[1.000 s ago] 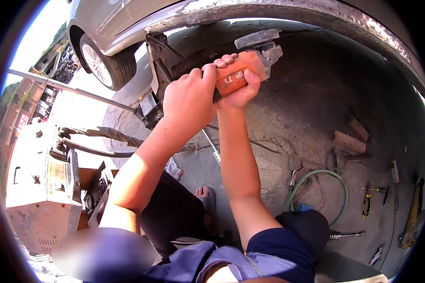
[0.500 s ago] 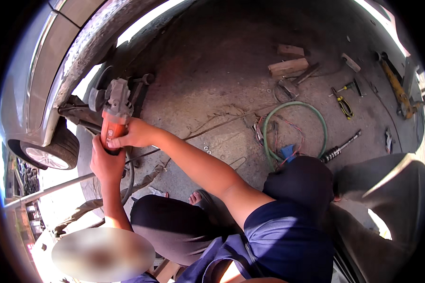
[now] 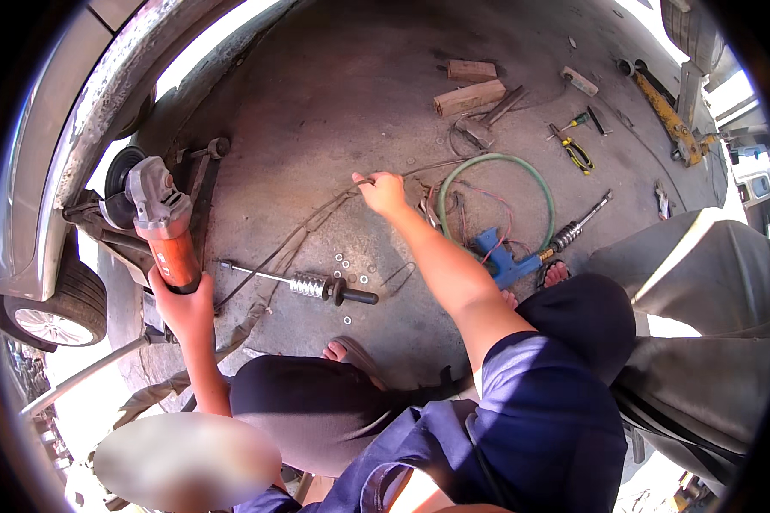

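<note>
Chunky orange-and-grey angle grinder (image 3: pixel 175 248): body looks plastic, matt, scuffed; head dull cast-type metal. Thin dark cord (image 3: pixel 316 213): matt. Silver ribbed slide-hammer tool w/ black handle (image 3: pixel 312 286): shiny smooth metal, handle matt. Pale brown rectangular timber block (image 3: pixel 470 98): bare wood, rough. Coiled green hose (image 3: pixel 549 198): smooth, prob. rubber/plastic. Grey concrete floor (image 3: pixel 342 120): rough, matt. Navy short-sleeved shirt (image 3: pixel 565 410): soft matt cloth.

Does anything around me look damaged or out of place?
Yes: the car sill near your grinder looks rough and patchy, unlike the smoother grey panel beside it. Several small rings lie scattered on the floor near the silver tool.
</note>
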